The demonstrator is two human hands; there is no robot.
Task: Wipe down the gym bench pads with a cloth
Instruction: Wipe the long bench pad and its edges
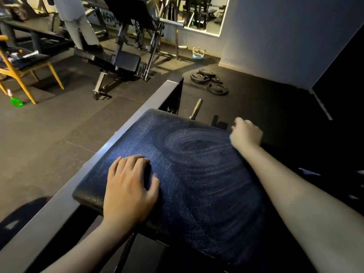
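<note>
Bracing the dark-blue pebbled vinyl bench pad [197, 174], the left hand [128, 190] lies released; whether the blurred right hand [245, 133] beyond it grasps a cloth, I cannot tell.

The bench pad [197, 174] lies at centre, with a metal beam [98, 154] along its 9 o'clock side. The left hand [128, 186] rests on the pad at 8 o'clock and the right hand [246, 133] at its 2 o'clock edge. On the floor [59, 125] beyond, weight plates [208, 81] lie at 12 o'clock. A chair [23, 69] stands at 10 o'clock, a spray bottle [15, 100] beside its leg.
</note>
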